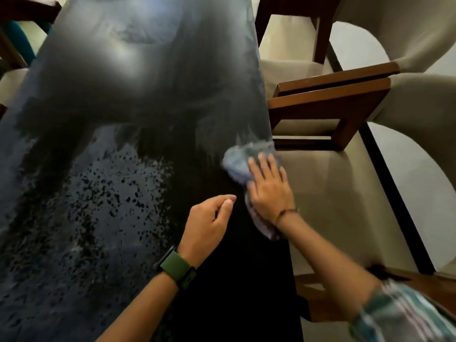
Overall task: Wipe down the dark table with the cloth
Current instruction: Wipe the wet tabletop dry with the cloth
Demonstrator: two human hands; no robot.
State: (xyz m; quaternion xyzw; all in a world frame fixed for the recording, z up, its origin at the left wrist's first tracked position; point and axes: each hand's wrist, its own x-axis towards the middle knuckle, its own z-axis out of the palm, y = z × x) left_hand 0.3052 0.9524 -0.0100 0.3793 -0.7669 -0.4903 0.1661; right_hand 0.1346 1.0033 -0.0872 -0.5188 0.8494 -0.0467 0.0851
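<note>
Right hand presses flat on cloth at table edge, 3 o'clock; left hand, loosely curled, holds nothing. Risk: cloth slips off edge.

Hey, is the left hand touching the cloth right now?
Apart. The head view shows a strip of dark table between the left hand and the cloth under the right hand.

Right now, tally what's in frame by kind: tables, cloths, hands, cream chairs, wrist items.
Dark table: 1
Cloth: 1
Hands: 2, left hand, right hand
Cream chairs: 2, nearer, farther
Wrist items: 2, green watch, thin bracelet
Total: 8
</note>
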